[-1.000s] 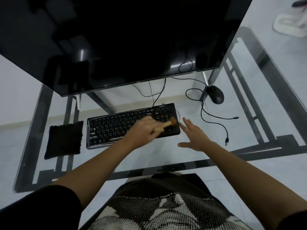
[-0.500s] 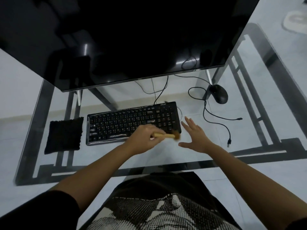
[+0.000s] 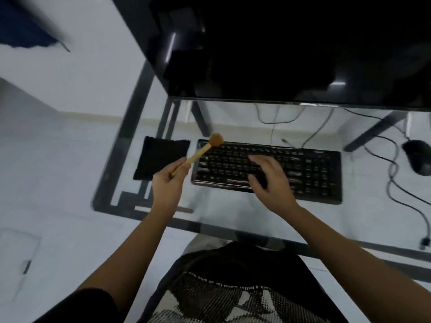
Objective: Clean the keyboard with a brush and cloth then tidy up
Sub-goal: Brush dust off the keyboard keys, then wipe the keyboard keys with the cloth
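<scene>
A black keyboard (image 3: 303, 173) lies on the glass desk (image 3: 221, 217) under the monitor. My left hand (image 3: 166, 185) grips the wooden handle of a small brush (image 3: 205, 149); its brown bristle head sits at the keyboard's far left corner. My right hand (image 3: 270, 180) rests on the keyboard's middle keys with fingers spread and its thumb at the near edge. A black folded cloth (image 3: 161, 160) lies flat on the desk just left of the keyboard, partly behind my left hand.
A large black monitor (image 3: 291, 47) overhangs the back of the desk. A black mouse (image 3: 417, 159) sits at the far right with loose cables (image 3: 401, 194) trailing toward the desk's near right edge. My lap is below the front edge.
My left hand carried the brush from the keyboard's right end to its far left corner. My right hand moved from the desk beside the keyboard onto the keys. The view swung left.
</scene>
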